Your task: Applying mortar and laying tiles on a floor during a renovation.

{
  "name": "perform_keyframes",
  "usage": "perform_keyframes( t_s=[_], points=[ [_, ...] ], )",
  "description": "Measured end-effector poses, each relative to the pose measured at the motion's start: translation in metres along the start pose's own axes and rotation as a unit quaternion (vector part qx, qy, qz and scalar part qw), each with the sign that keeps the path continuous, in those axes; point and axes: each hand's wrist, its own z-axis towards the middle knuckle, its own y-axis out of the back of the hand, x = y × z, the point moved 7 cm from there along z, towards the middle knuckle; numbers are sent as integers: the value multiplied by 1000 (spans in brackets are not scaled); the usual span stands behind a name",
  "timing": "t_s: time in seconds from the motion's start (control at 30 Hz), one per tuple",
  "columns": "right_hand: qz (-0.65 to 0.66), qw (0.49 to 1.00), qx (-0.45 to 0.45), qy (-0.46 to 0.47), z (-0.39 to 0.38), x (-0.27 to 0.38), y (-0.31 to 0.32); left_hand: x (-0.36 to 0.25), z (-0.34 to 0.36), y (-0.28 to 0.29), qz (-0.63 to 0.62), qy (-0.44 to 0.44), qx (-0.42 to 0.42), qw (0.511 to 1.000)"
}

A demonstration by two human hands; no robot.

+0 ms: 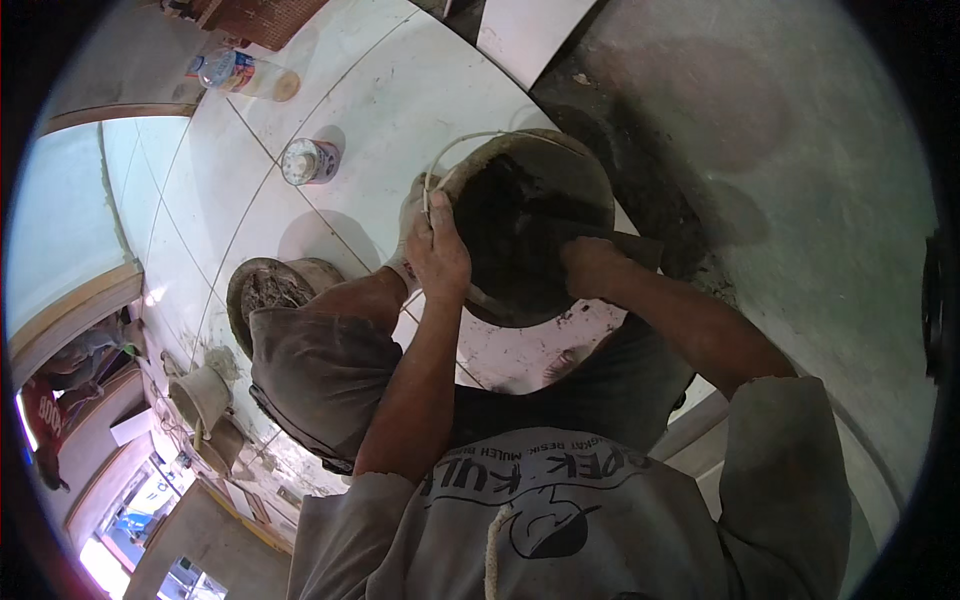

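Observation:
A round bucket (542,317) with dark, wet-looking mortar (500,235) inside stands on the tiled floor in front of me. My left hand (437,250) grips its left rim, close to the thin pale handle (470,138), with my left foot (411,215) beside it. My right hand (592,268) reaches over the right side into the bucket, fingers closed. A dark flat piece (637,248) shows next to that hand; it may be part of a tool, but shadow hides its shape and what the fingers hold.
Left of my knee stands another bucket (238,305) with greyish stuff in it. A small can (310,162) and a clear bottle lying on its side (245,75) are farther off on the tiles. A pale bucket (203,395) is at left; a grey wall (800,180) rises at right.

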Motion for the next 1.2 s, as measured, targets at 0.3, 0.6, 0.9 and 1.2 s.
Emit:
perform_keyframes(
  t_s=[0.3, 0.6, 0.9, 1.2],
  points=[
    [-24, 999, 16, -31, 18, 2, 6, 2, 3, -4, -87, -7, 23, 996],
    [-13, 982, 153, 110, 7, 29, -22, 6, 3, -10, -107, 80, 38, 990],
    [49, 997, -32, 41, 12, 14, 3, -3, 8, -11, -65, 24, 48, 996],
    [114, 976, -164, 81, -63, -36, 45, -30, 12, -44, -115, 61, 48, 990]
  ],
)
